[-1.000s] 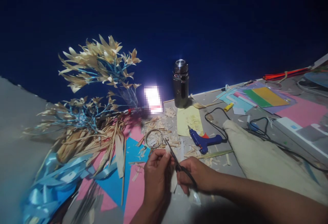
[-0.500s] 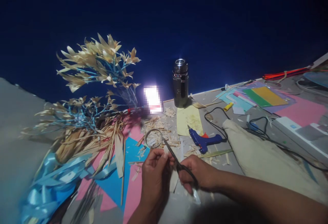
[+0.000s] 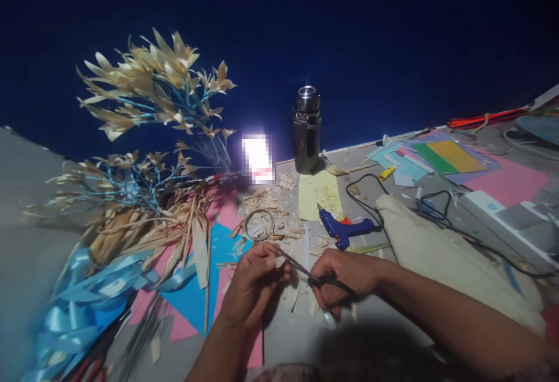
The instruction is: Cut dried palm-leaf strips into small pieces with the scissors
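Observation:
My right hand (image 3: 347, 274) is wrapped round the handles of dark scissors (image 3: 299, 266), their blades aimed up and left toward my other hand. Between the thumb and fingers of my left hand (image 3: 255, 280) is pinched a small pale piece of dried husk (image 3: 279, 261). The blades lie close against this piece; whether they touch it I cannot tell. Just beyond my left fingertips a roll of tape (image 3: 259, 225) rests on scattered husk scraps (image 3: 288, 235). A blue glue gun (image 3: 345, 227) lies beyond my right hand.
Dried-leaf flower branches (image 3: 144, 88) rise at the left, above husk strips and blue ribbon (image 3: 82, 294). A dark flask (image 3: 307, 131) stands at the back beside a bright blurred light (image 3: 257, 158). On the right are a cloth (image 3: 437, 254), a power strip (image 3: 502, 225) and coloured sheets (image 3: 454, 156).
The scissors have tilted flatter, with their tips now nearer my left fingers. My right hand has turned slightly. The whole scene sits a little higher as the camera view shifted.

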Tool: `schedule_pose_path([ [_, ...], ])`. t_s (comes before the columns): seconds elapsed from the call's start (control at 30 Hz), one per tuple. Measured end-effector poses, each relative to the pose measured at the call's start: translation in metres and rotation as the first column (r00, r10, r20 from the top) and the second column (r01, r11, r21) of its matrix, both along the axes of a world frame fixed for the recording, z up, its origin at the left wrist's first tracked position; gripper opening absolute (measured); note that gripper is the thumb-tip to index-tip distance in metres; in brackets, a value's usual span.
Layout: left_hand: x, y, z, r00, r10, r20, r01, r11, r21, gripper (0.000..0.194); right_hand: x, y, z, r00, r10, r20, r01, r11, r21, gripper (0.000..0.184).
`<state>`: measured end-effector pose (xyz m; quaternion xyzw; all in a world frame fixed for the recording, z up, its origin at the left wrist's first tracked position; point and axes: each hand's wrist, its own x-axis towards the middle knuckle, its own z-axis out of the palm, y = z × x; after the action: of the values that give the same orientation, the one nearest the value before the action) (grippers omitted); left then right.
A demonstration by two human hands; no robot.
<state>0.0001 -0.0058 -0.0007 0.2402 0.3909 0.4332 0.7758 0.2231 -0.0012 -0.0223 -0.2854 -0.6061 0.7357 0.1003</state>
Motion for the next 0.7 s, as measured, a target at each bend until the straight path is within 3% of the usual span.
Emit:
schedule_pose_path([
  [0.23,-0.0013,-0.0005,-0.0021,0.998,-0.059,0.023,0.059,0.998,0.03,0.012,-0.0012,-0.0018,-0.0027,0.994,-0.015,0.109,0.019,0.999,-0.039,0.028],
  [0.7,-0.0005,0.0014,-0.0002,0.998,-0.056,-0.022,0.057,0.998,0.028,0.009,-0.0045,-0.0028,-0.0031,0.986,-0.072,0.151,0.085,0.993,-0.082,0.031],
])
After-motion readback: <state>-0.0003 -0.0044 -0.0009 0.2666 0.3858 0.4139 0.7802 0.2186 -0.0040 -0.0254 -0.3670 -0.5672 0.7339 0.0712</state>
